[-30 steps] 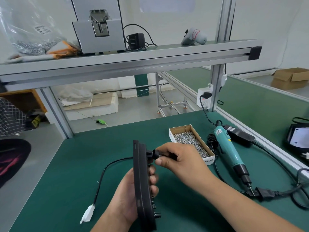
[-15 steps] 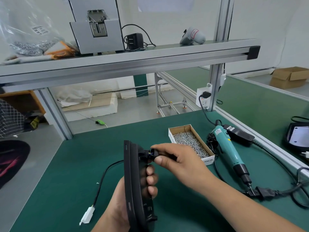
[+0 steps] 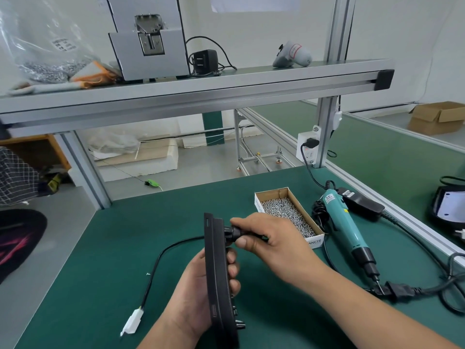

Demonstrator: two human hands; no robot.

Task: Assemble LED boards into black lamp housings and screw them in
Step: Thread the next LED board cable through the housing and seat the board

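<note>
Head view: we see a slim black lamp housing [image 3: 217,278] held upright on edge above the near part of the green felt-like bench mat [image 3: 125,235]. Its narrow matte plastic rim faces us, and small round studs stick out at its lower end.

The left hand [image 3: 193,295] grips the housing from the left, palm against one flat face and fingers [image 3: 232,258] curled round to the other. The right hand [image 3: 271,244] pinches a round black fitting [image 3: 232,233] that stands out from the housing's upper right side, with thumb and forefinger closed tight on it.

A smooth black cable [image 3: 161,258] comes out from behind the housing on its left and curves down across the mat. It ends in a white blocky plastic connector [image 3: 133,321] lying flat there.

Beyond the right hand sits a shallow open cardboard box [image 3: 270,192], rectangular and filled with small shiny metal screws [image 3: 286,212]. Just beside it to the right lies a teal electric screwdriver [image 3: 344,222], a tapered cylinder with a black nose, among dark coiled cords.
</note>
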